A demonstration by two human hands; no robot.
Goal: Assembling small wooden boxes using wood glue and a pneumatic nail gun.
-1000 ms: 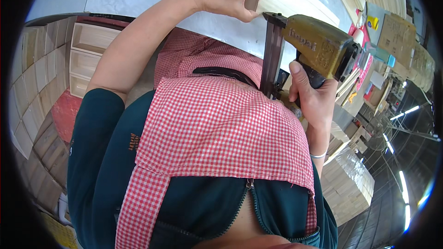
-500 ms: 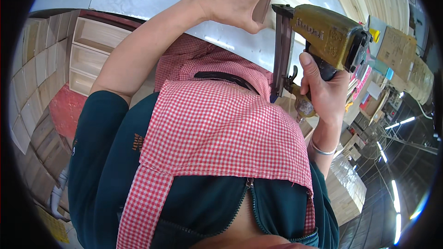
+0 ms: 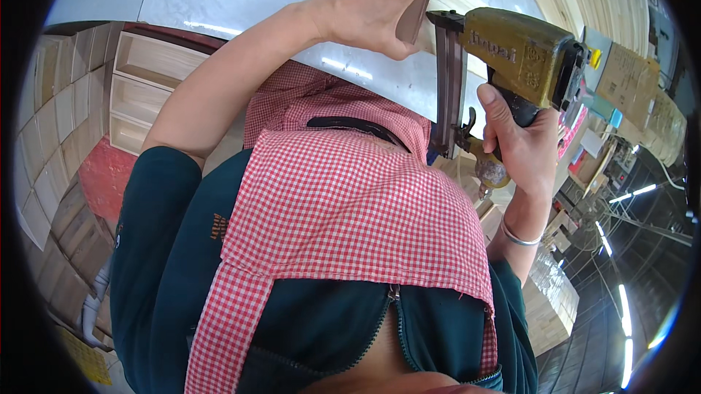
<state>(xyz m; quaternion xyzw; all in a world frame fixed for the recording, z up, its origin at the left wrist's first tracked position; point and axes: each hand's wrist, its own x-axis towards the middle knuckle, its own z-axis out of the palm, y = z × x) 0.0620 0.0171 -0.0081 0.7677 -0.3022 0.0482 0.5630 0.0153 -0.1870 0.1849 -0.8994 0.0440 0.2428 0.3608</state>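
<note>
Brown wooden piece [image 3: 414, 20] held in left hand [image 3: 371, 11], nail gun [image 3: 520, 56] just beside it, gripped by right hand [image 3: 527, 147]

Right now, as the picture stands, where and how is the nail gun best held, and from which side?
Probably by the dark handle of the nail gun, coming from the person's right, where the right hand grips. The handle shows below the bulky yellow body, while the nose points left toward the wooden piece, so that end is best avoided.
</note>
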